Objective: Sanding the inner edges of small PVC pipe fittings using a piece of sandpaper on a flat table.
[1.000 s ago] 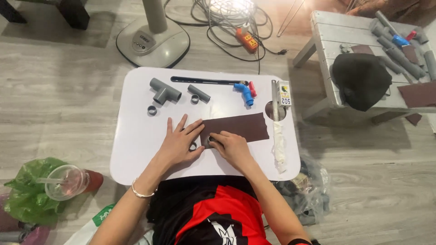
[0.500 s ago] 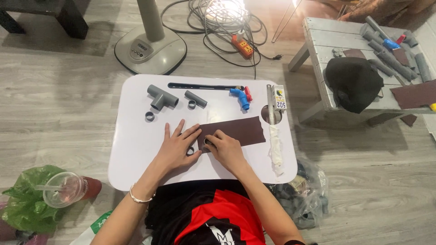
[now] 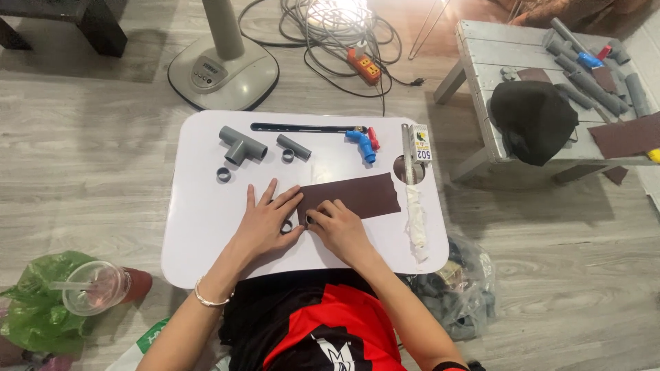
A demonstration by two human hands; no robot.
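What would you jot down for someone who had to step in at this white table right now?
Left hand: flat on the white table, fingers spread, its fingertips on the left end of the brown sandpaper sheet; a small grey ring lies beside it.
Right hand: pressing something small against the sheet's near left corner; the fingers hide most of it, so whether it is a grip I cannot tell.
Farther back: grey tee fitting, short grey pipe, another ring, blue elbow.
Done: parts laid out.
Left: those back parts lie untouched.
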